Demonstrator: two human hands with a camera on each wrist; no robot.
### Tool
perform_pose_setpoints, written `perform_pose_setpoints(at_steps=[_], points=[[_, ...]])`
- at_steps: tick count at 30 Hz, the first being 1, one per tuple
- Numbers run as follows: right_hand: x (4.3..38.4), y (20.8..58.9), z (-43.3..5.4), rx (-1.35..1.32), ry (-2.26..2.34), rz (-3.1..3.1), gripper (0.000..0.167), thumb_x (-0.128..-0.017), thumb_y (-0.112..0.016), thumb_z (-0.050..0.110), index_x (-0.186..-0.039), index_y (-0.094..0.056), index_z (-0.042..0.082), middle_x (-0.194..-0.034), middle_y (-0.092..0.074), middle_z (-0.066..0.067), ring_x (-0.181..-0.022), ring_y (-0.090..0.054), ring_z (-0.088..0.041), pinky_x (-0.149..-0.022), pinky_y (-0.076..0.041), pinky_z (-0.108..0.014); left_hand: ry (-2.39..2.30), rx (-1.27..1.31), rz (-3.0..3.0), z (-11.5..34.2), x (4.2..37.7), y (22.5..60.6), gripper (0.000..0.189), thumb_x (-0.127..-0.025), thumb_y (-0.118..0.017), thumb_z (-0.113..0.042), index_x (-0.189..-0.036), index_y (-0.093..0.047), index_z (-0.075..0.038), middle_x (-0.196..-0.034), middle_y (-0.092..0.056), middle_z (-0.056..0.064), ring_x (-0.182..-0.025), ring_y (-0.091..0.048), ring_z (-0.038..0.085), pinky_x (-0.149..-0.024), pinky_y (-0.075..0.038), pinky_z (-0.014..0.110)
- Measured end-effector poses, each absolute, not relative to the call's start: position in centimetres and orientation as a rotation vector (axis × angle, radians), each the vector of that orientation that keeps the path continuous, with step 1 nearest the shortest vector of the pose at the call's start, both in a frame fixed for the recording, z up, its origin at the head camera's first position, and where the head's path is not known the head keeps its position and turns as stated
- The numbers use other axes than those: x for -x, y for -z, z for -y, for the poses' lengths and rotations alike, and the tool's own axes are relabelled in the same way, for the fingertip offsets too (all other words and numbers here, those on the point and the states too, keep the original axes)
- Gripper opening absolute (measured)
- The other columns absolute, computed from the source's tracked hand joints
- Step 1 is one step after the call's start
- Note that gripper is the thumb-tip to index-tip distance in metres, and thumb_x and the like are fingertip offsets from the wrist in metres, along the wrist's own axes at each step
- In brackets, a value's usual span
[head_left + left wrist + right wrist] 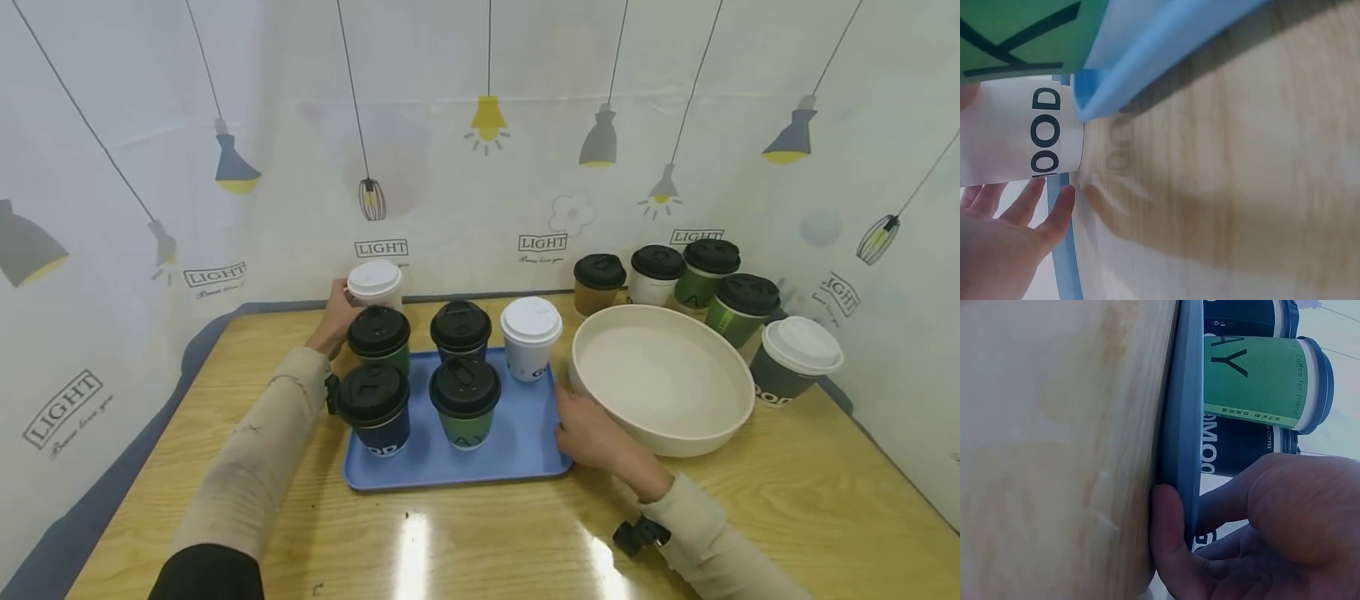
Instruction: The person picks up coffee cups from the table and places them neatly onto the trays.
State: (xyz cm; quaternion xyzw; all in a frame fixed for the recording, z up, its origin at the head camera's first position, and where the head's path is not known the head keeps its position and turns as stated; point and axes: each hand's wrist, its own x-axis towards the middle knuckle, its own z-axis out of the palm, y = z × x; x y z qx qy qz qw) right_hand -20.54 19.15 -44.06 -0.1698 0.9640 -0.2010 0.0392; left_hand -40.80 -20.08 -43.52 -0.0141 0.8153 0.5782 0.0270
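At the back left, behind the blue tray, my left hand holds a white paper cup with a white lid. The left wrist view has the thumb and fingers on opposite sides of this cup, near its base. My right hand pinches the tray's right edge, a finger under the rim. Several lidded cups stand on the tray: a dark blue one and a green one in front, then a green one, a dark one and a white one.
Right of the tray, close to my right hand, sits a large cream round dish. Behind and beside it stand several more lidded cups, among them a brown one and a dark one with a white lid. A printed curtain borders the wooden table.
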Motion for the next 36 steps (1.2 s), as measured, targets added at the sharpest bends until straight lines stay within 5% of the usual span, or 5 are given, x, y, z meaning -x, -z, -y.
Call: perform_pose_setpoints(at_steps=[10,19,36], points=[[20.5,44.1,-19.2,0.511,0.611,-2.956,0.064,-0.087,-0.054,-0.002,-0.145,-0.037,-0.021,-0.129,-0.062,-0.036,-0.112,-0.066,-0.046,-0.091,-0.059,-0.056,-1.82,0.115,-2.6,20.7,40.1,43.7,0.1,-0.084,-0.082,-0.033,-0.152,-0.013,-0.006,-0.159,-0.033,0.028,-0.148,-0.038,0.038,-0.13,-0.027,0.045],[20.6,44.2,-19.1,0.502,0.625,-2.945,0.066,-0.088,-0.054,-0.001,-0.148,-0.033,-0.021,-0.135,-0.059,-0.038,-0.116,-0.065,-0.047,-0.093,-0.058,-0.056,-1.845,0.1,-2.646,21.2,39.5,44.1,0.091,-0.084,-0.081,-0.027,-0.157,-0.033,-0.004,-0.154,-0.047,0.022,-0.141,-0.047,0.038,-0.126,-0.035,0.048],[20.4,44.0,-19.1,0.495,0.612,-2.926,0.069,-0.089,-0.052,-0.002,-0.15,-0.028,-0.022,-0.141,-0.054,-0.04,-0.119,-0.064,-0.047,-0.095,-0.059,-0.055,-2.044,-0.01,-2.594,22.9,37.6,44.7,0.094,-0.084,-0.084,-0.027,-0.158,-0.029,-0.009,-0.153,-0.045,0.018,-0.138,-0.047,0.032,-0.124,-0.038,0.046]])
